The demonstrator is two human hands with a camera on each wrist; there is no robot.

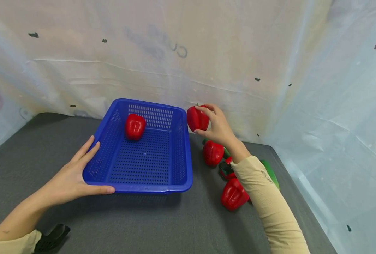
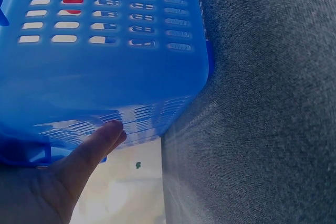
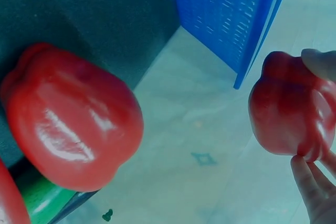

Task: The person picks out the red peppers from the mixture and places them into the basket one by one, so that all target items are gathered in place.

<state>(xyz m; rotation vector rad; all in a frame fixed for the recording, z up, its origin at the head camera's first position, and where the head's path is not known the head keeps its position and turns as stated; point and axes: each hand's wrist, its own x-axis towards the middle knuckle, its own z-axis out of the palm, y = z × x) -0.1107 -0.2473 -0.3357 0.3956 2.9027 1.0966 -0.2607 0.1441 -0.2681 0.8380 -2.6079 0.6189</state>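
Observation:
A blue plastic basket (image 1: 137, 188) with slotted walls stands on the grey surface, with one red bell pepper (image 1: 135, 127) lying inside at its back left. My left hand (image 1: 75, 176) holds the basket's front left corner, thumb along the front rim and fingers spread at the left rim. In the left wrist view, fingers (image 2: 94, 148) reach along the outer wall below the rim. Just outside the basket's back right corner, my right hand (image 1: 218, 125) pinches another red bell pepper (image 1: 196, 119) between thumb and fingers. The right wrist view shows this pepper (image 3: 289, 106) held off the surface.
Right of the basket lie more red bell peppers, one farther back (image 1: 213, 153) and one nearer (image 1: 233, 194). A long green vegetable (image 1: 271, 174) is partly hidden behind the right sleeve. Pale plastic sheeting (image 1: 162, 53) hangs behind the grey surface (image 1: 149, 225) and along its sides.

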